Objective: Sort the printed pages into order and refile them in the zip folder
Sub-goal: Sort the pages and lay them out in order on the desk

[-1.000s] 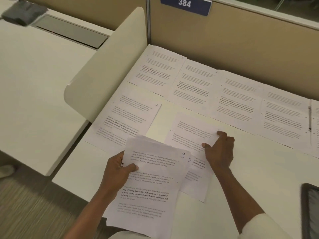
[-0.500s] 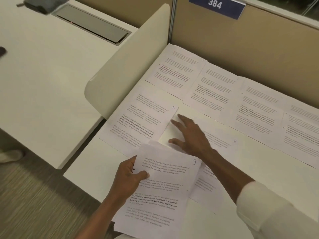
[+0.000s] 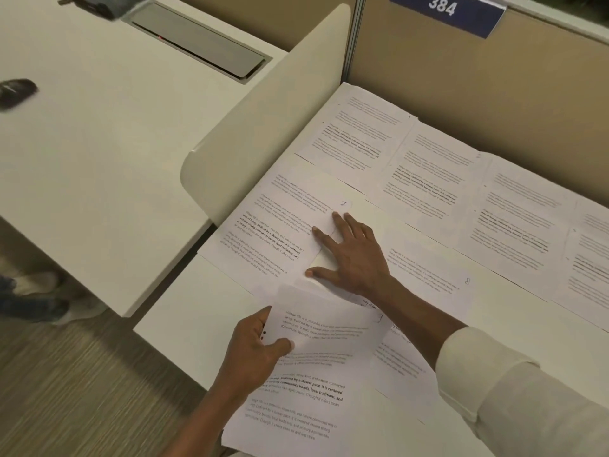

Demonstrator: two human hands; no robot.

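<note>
Printed pages lie spread over the white desk [image 3: 184, 321]. My left hand [image 3: 252, 352] grips a small stack of pages [image 3: 306, 387] by its left edge, held over the desk's near side. My right hand [image 3: 349, 252] lies flat with straight fingers; its fingertips press the right edge of the page marked 7 [image 3: 276, 225]. To the right lies the page marked 8 [image 3: 428, 275], partly under my right forearm. A row of several more pages [image 3: 425, 173] runs along the back by the partition. No zip folder is in view.
A cream curved divider [image 3: 263, 127] stands left of the pages. A tan partition wall [image 3: 461, 70] with a blue sign reading 384 closes the back. The neighbouring desk [image 3: 99, 159] at left has a grey cable hatch and a dark object. Feet show on the floor at far left.
My right hand moved left from the page marked 8 onto the edge of the page marked 7. The left hand kept hold of its stack. The view shifted right and closer.
</note>
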